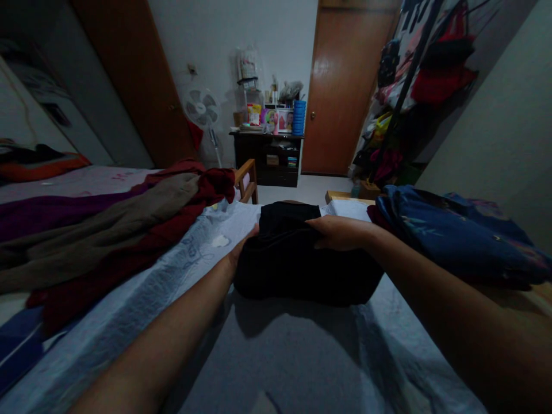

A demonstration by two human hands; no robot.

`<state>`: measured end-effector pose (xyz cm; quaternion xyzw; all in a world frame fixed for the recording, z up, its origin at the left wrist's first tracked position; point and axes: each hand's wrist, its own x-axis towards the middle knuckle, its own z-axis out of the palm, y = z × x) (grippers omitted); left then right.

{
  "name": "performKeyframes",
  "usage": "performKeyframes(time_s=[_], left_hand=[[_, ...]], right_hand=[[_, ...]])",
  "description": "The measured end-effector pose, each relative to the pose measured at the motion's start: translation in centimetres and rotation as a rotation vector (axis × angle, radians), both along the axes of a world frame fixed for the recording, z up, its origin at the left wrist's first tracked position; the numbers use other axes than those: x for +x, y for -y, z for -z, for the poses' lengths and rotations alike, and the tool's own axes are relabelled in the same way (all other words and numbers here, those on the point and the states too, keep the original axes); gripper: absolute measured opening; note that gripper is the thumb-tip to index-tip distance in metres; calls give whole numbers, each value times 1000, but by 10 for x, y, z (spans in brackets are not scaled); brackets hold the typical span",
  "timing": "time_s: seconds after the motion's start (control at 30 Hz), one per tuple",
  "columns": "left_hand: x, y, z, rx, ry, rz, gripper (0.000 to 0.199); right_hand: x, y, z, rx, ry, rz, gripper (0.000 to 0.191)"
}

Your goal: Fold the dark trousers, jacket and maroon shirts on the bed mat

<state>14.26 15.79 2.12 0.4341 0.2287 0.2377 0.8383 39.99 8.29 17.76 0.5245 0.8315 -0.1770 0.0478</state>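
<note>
Plainly, the black cloth (302,270) lies between the two hands, over the middle of the pale sheet (202,247), its longer axis running left to right and its far end narrower. The right hand (338,232) reaches over its far right part, the fabric seemingly gripped between thumb and fingers. The left hand (246,240) is against the left edge; its fingers are mostly hidden, so I cannot tell whether they clasp the cloth. Both hands touch it, the right farther in over it. Its near edge hangs or rests above the grey cover (293,356), which gives the most room, on the near side. A strip of sheet separates it from the clothes (125,218) at left; the jeans (452,236) stand near the right forearm.
</note>
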Motion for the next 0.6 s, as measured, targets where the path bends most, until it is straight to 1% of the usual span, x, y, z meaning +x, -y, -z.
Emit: performKeyframes(time_s=[0.07,0.13,0.17,0.27,0.33,0.4,0.47,0.53,0.6], left_hand=[[-4,-2,-10,13,102,-27,82],[-10,0,-18,108,168,-73,83],[-12,2,-21,165,163,-88,82],[-12,10,-25,296,25,-82,81],[-6,13,-24,337,-94,-120,77],[4,11,-21,345,-187,-213,68],[11,7,-16,311,-228,-291,63],[15,4,-11,245,-230,-320,61],[15,2,-6,174,-232,-324,59]], right_hand=[[1,-16,2,4,-1,24,41],[0,-31,5,24,18,59,44],[0,-37,7,35,29,74,46],[-2,-53,16,57,45,92,51],[-3,-63,25,51,53,89,50],[-4,-73,35,32,68,87,47],[-5,-80,43,1,81,92,43],[-6,-82,47,2,102,103,42],[-3,-77,45,72,117,114,46]])
